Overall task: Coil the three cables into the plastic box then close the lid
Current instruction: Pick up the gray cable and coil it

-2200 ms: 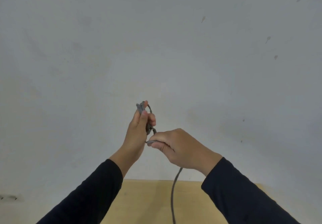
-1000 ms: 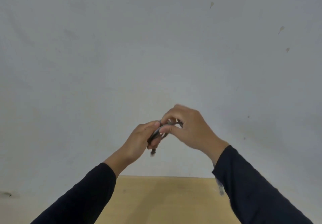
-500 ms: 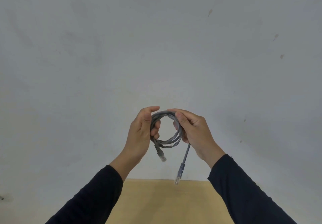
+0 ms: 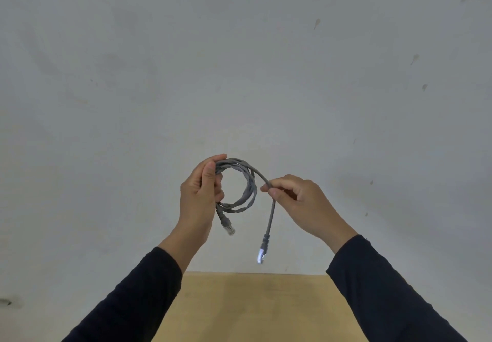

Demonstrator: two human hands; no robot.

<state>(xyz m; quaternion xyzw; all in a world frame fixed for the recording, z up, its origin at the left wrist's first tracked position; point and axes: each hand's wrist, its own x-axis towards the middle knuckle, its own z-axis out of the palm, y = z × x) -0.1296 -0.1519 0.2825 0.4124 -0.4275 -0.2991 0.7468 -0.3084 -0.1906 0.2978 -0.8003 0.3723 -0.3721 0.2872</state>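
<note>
Grey cable (image 4: 249,189) loops sit gripped in my left hand (image 4: 198,195) while my right hand (image 4: 298,197) pinches the loose tail, which I should tuck snugly through.

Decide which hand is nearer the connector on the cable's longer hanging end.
Right. The right hand pinches that strand directly above the connector; the left hand holds the coil farther away.
</note>
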